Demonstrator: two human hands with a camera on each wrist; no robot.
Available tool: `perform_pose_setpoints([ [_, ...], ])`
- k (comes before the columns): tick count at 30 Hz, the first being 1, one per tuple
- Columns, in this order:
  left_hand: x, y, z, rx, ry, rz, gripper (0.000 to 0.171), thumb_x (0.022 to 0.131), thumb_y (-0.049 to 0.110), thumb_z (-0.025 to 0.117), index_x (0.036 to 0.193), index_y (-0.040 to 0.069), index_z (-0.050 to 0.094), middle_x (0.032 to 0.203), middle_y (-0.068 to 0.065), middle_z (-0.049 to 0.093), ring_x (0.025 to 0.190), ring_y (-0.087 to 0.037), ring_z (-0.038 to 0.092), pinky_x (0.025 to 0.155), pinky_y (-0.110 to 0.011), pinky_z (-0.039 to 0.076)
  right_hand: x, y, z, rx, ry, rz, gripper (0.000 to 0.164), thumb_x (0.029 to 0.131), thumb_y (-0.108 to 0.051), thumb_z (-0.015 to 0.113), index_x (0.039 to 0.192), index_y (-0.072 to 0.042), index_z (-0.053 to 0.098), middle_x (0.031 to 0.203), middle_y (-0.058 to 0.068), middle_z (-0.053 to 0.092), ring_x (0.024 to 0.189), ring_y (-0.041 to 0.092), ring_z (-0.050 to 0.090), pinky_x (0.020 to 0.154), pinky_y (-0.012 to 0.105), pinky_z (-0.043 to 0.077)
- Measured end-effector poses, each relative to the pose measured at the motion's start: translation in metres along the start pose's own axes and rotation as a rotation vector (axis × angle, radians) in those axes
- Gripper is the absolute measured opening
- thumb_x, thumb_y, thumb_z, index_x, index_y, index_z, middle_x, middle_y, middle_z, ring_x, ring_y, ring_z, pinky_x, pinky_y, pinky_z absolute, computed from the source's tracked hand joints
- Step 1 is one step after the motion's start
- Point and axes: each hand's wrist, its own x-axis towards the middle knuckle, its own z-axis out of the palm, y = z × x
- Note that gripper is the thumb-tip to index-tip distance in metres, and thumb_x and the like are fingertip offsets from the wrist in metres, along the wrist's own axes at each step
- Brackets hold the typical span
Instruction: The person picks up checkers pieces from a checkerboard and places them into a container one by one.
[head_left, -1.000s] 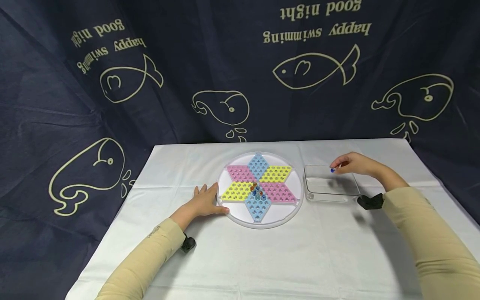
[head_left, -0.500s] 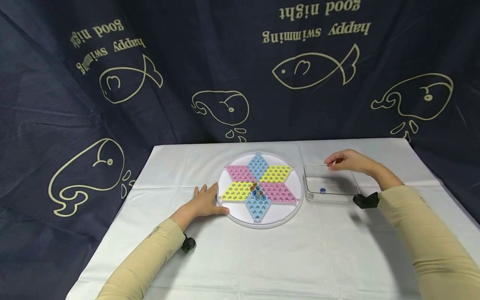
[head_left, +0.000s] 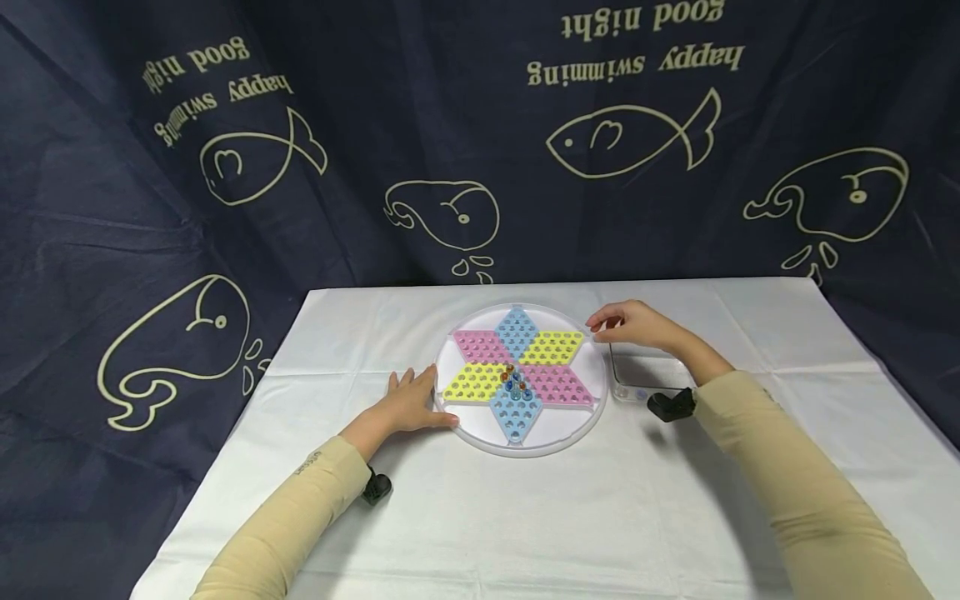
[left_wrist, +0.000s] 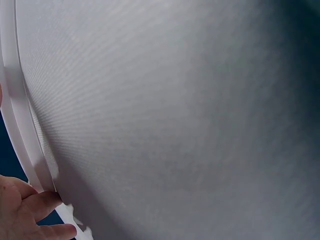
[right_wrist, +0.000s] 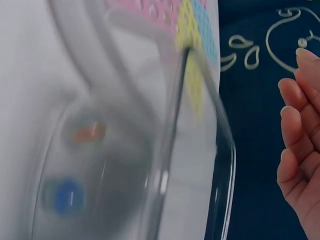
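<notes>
A round plastic board (head_left: 557, 423) is touched by the left hand (head_left: 408, 407), fingers spread. Near a clear rectangular box (head_left: 647, 372), the right hand (head_left: 637, 324) is loosely curled

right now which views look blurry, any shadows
Head view: fairly sharp, soft shadow on the white cloth beside the right sleeve; left wrist: cloth hazy, darkening top right; right wrist: clear box and blue marble blurred, glints on the box.
</notes>
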Motion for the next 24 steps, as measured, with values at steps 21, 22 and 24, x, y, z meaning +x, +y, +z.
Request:
perform_pose_setpoints([
  [21,0.0,-0.001,-0.001,0.008,-0.012,-0.002,0.107,0.073,0.059,0.065,0.144,-0.003,0.015,0.15,-0.018,0.019,0.136,-0.046,0.01,0.109,-0.058,-0.002,0.059,-0.026,0.078,0.103,-0.15,-0.076,0.034,0.083,-0.016,0.066,0.112,0.001,0.063,0.102,0.013,0.064,0.08,0.016,0.054,0.062,0.026,0.045],
  [22,0.0,0.0,-0.001,0.008,-0.013,0.0,0.107,0.073,0.059,0.065,0.144,-0.003,0.015,0.15,-0.018,0.018,0.136,-0.046,0.01,0.109,-0.058,-0.002,0.06,-0.027,0.081,0.105,-0.157,-0.073,0.034,0.083,-0.015,0.066,0.113,0.001,0.063,0.102,0.013,0.064,0.079,0.016,0.054,0.061,0.025,0.045],
  [24,0.0,0.0,-0.002,0.007,-0.012,0.004,0.107,0.073,0.059,0.065,0.144,-0.004,0.015,0.15,-0.019,0.019,0.135,-0.046,0.01,0.109,-0.058,-0.002,0.061,-0.028,0.086,0.107,-0.168,-0.072,0.032,0.083,-0.013,0.065,0.112,0.001,0.063,0.104,0.013,0.063,0.08,0.016,0.054,0.062,0.025,0.045],
])
